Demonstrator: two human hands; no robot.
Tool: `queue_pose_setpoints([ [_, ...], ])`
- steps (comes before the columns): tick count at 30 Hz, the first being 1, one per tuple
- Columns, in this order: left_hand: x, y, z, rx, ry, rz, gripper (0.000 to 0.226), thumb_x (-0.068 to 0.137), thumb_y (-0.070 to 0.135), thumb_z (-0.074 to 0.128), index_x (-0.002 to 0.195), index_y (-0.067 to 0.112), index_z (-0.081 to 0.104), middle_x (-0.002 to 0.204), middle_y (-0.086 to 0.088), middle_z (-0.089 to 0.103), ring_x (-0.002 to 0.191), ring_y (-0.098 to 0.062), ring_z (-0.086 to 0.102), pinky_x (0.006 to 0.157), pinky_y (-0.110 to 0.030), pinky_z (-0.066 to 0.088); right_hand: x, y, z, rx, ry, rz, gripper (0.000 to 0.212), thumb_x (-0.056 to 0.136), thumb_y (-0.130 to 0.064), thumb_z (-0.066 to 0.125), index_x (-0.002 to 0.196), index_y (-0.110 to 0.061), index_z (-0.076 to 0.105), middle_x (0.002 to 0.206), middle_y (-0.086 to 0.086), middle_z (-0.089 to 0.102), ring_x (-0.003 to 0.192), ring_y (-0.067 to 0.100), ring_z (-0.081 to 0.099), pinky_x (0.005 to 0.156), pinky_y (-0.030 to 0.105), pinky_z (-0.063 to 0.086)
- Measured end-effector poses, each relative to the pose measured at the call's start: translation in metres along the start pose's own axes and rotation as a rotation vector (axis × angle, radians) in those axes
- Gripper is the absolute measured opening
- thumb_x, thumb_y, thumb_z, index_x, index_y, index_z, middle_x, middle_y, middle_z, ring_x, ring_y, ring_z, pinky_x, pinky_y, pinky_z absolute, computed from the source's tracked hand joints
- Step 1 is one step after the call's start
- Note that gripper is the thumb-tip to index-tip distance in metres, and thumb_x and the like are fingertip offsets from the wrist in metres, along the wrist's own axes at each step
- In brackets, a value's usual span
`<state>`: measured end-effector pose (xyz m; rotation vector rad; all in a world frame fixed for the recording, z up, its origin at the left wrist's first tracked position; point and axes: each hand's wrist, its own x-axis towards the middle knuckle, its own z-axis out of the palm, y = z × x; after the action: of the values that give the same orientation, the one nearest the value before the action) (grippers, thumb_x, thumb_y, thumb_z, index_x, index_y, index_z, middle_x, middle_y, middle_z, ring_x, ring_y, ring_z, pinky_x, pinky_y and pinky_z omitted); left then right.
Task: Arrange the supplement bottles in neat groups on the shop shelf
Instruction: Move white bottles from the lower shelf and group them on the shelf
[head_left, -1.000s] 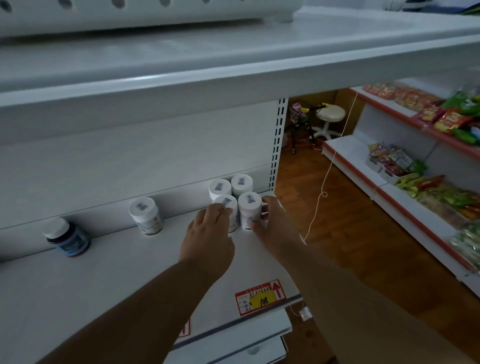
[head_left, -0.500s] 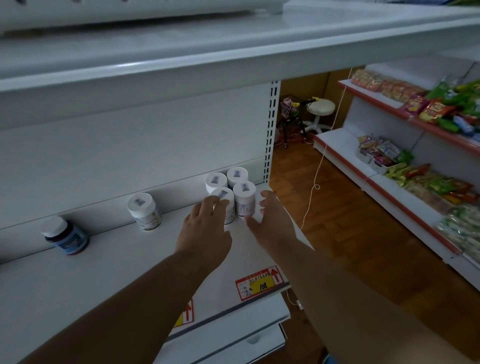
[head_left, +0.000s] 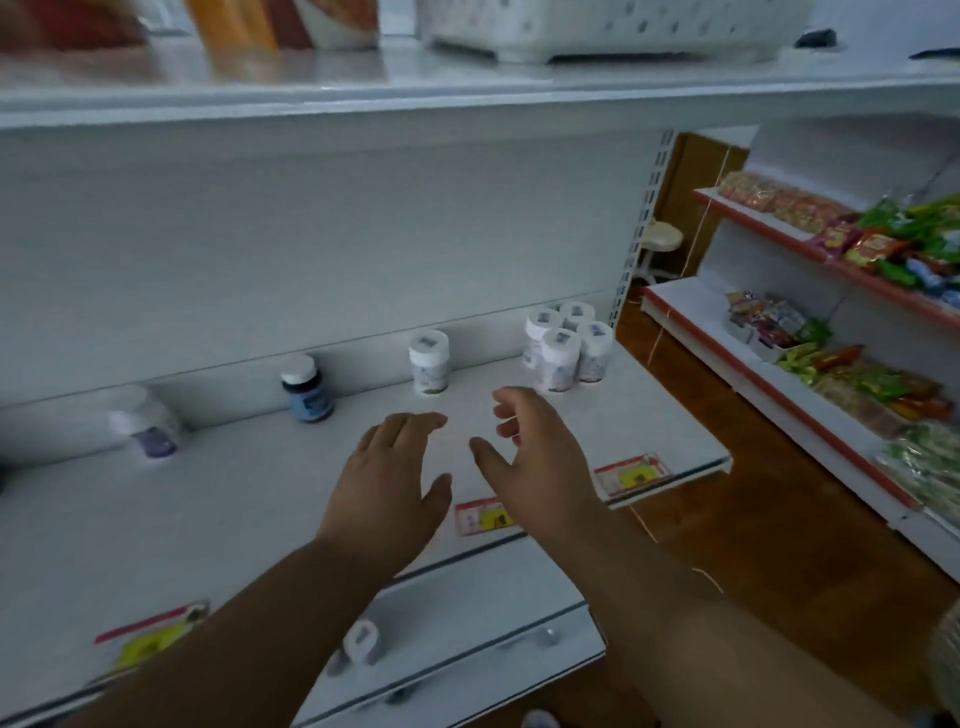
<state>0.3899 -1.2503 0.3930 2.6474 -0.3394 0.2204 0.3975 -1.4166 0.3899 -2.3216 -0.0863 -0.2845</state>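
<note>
Both your left hand and right hand hover with loose fingers, holding nothing; the lone white bottle stands left of the four-bottle cluster, well apart; rush that reach and you could topple it or bump the cluster.

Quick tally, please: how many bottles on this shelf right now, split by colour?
White bottles, grouped at right end: 4
White bottle, standing alone: 1
Dark blue bottle: 1
Blurred bottle, purple label: 1
Total: 7
</note>
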Motion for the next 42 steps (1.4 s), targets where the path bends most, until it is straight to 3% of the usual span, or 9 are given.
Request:
queue_pose_setpoints([
  [10,-0.196,-0.174,-0.122,0.035,0.187,-0.386,0.054,0.084,0.022,0.074,0.134,0.025,0.054,0.13,0.004,0.056,0.119,-0.018,0.055,0.097,-0.03,0.045,-0.086,-0.194,0.168,0.165,-0.376,-0.316,0.05,0.09,-0.033,0.069,0.134,-0.025,0.049,0.125,-0.011,0.055,0.104,-0.002,0.051,0.081,0.002,0.039],
  [13,-0.24,-0.204,-0.138,0.057,0.26,-0.55,0.052,0.087,0.025,0.07,0.135,0.03,0.051,0.132,0.008,0.053,0.121,-0.016,0.051,0.098,-0.032,0.047,-0.099,-0.224,0.209,0.185,-0.511,-0.432,0.047,0.089,-0.033,0.069,0.132,-0.027,0.05,0.119,-0.013,0.054,0.101,-0.002,0.05,0.081,0.004,0.044],
  [16,-0.281,-0.226,-0.144,0.073,0.342,-0.697,0.049,0.085,0.026,0.07,0.13,0.028,0.053,0.127,0.006,0.057,0.117,-0.02,0.054,0.094,-0.034,0.047,-0.109,-0.255,0.249,0.19,-0.622,-0.563,0.044,0.089,-0.032,0.069,0.128,-0.026,0.052,0.117,-0.012,0.057,0.098,-0.002,0.051,0.077,-0.001,0.037],
  [20,-0.332,-0.252,-0.151,0.098,0.317,-0.857,0.05,0.085,0.027,0.071,0.132,0.028,0.055,0.129,0.006,0.057,0.12,-0.019,0.054,0.097,-0.032,0.045,-0.138,-0.291,0.292,0.235,-0.731,-0.602,0.039,0.089,-0.03,0.07,0.124,-0.024,0.054,0.112,-0.009,0.058,0.091,-0.004,0.054,0.072,-0.004,0.036],
  [24,-0.374,-0.296,-0.159,0.063,0.337,-0.944,0.052,0.087,0.028,0.07,0.135,0.031,0.051,0.129,0.009,0.055,0.121,-0.016,0.052,0.097,-0.03,0.046,-0.165,-0.319,0.336,0.214,-0.854,-0.642,0.033,0.092,-0.031,0.067,0.118,-0.036,0.047,0.109,-0.017,0.05,0.095,-0.013,0.05,0.072,-0.002,0.041],
  [27,-0.4,-0.343,-0.165,0.035,0.27,-0.943,0.051,0.089,0.031,0.067,0.137,0.033,0.048,0.132,0.011,0.052,0.122,-0.012,0.05,0.097,-0.027,0.045,-0.185,-0.341,0.382,0.17,-0.885,-0.593,0.037,0.092,-0.034,0.066,0.123,-0.034,0.048,0.114,-0.015,0.052,0.1,-0.003,0.054,0.071,0.003,0.047],
  [31,-0.43,-0.427,-0.175,-0.013,0.173,-0.923,0.055,0.09,0.032,0.065,0.14,0.036,0.042,0.139,0.011,0.048,0.128,-0.013,0.046,0.103,-0.031,0.047,-0.223,-0.364,0.458,0.125,-0.908,-0.486,0.038,0.091,-0.035,0.067,0.124,-0.034,0.049,0.116,-0.013,0.056,0.102,-0.002,0.056,0.08,0.008,0.048],
  [37,-0.465,-0.554,-0.174,-0.045,0.001,-0.842,0.055,0.093,0.025,0.061,0.143,0.031,0.041,0.142,0.005,0.048,0.131,-0.019,0.044,0.107,-0.034,0.041,-0.263,-0.384,0.576,-0.006,-0.916,-0.215,0.041,0.09,-0.032,0.069,0.126,-0.03,0.051,0.121,-0.009,0.057,0.103,0.007,0.059,0.086,0.036,0.057],
  [42,-0.466,-0.618,-0.125,-0.142,-0.055,-0.852,0.055,0.092,0.024,0.061,0.143,0.029,0.041,0.142,0.002,0.049,0.131,-0.022,0.045,0.104,-0.038,0.046,-0.262,-0.354,0.645,-0.211,-0.873,-0.207,0.039,0.092,-0.03,0.066,0.127,-0.021,0.054,0.127,-0.001,0.055,0.109,0.011,0.056,0.081,0.026,0.047],
])
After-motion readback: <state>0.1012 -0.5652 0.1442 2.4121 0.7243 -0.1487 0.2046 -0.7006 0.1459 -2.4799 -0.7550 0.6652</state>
